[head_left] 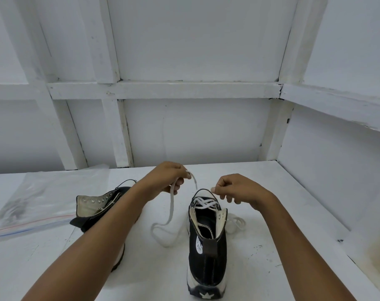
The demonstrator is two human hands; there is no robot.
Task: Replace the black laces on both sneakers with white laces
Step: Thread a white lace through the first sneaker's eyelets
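White lace (171, 205) is pinched between the thumb and fingertips (180, 181) of my left hand (165, 177), up above the table. From that pinch the lace hangs down, makes a loose loop on the table just left of the standing sneaker, and goes on to that shoe. More of the same lace lies in a small heap touching the shoe's right side.

My right hand (239, 190) is over the far end of that shoe. Its fingers are curled in, and the thumb and first finger are pressed together. I cannot tell if a bit of lace is between them.

The standing sneaker (206, 263) is black with a white sole. It is upright, with its heel near me and its toe pointing away. White lace crosses through the holes at its far end. The holes near me are bare.

The other sneaker (93, 205) lies on its side to the left, partly under my left arm, and its holes show no lace.

A clear plastic bag (32, 203) lies at the far left of the white table (271, 246). A white wall (195, 131) stands behind.
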